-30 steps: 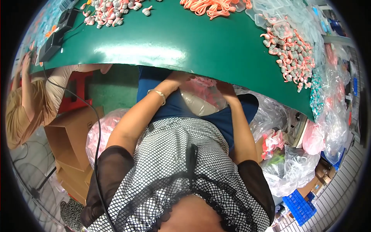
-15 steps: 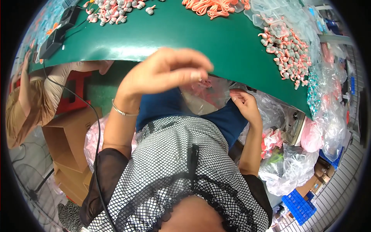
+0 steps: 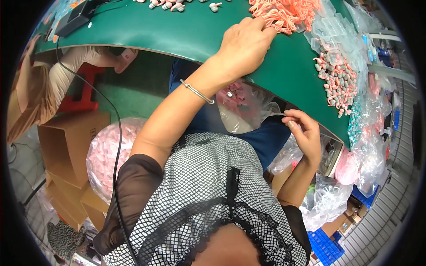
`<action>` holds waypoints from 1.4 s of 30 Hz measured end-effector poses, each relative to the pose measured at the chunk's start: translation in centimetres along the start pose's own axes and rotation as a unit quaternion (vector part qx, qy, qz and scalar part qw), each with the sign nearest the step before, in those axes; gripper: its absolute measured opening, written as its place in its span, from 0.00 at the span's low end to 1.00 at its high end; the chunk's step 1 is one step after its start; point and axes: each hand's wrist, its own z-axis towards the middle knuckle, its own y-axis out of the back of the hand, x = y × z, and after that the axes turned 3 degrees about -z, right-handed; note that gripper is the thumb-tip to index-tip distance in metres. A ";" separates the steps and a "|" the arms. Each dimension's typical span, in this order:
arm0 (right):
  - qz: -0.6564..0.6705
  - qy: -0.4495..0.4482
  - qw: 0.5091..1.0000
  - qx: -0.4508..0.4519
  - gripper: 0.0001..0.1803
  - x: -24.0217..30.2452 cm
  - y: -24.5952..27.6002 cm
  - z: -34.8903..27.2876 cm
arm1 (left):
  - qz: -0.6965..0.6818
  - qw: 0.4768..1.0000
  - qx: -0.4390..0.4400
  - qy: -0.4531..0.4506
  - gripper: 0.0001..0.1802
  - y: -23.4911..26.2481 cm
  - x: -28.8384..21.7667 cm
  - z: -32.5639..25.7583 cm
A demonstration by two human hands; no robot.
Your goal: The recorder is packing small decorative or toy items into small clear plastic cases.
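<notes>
My left hand (image 3: 246, 44), with a bracelet on its wrist, reaches over the green table. Its fingers are curled at the near edge of a heap of orange looped cords (image 3: 284, 15). The fingertips are partly hidden, so I cannot make out what is in them. On my lap lies a clear plastic bag (image 3: 244, 119) with pink pieces inside. My right hand (image 3: 306, 133) pinches the bag's pulled-out edge between thumb and fingers, below the table's rim.
Grey-and-pink small parts (image 3: 337, 84) lie piled on the green table (image 3: 177, 33) at right, beside clear plastic trays (image 3: 333, 29). More parts and a black box (image 3: 75, 20) are far left. Cardboard boxes (image 3: 66, 150), a hanging cable (image 3: 116, 133) and another person's leg (image 3: 73, 71) are at left.
My left hand has moved forward from above my lap to the orange cords. My right hand has shifted right, drawing out the bag's edge. The view has turned a little.
</notes>
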 end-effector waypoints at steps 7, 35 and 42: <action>-0.046 0.082 0.984 -0.152 0.12 3.5 2.9 3.3 | -0.015 0.999 0.030 0.013 0.12 -0.1 0.2 -0.4; -0.339 0.332 0.858 -0.196 0.11 1.8 -0.3 9.5 | 0.181 0.970 -0.037 0.161 0.08 3.3 5.0 0.4; -0.316 0.305 0.856 -0.273 0.11 0.9 1.9 9.9 | -0.110 0.990 0.029 0.085 0.08 3.0 2.4 -0.3</action>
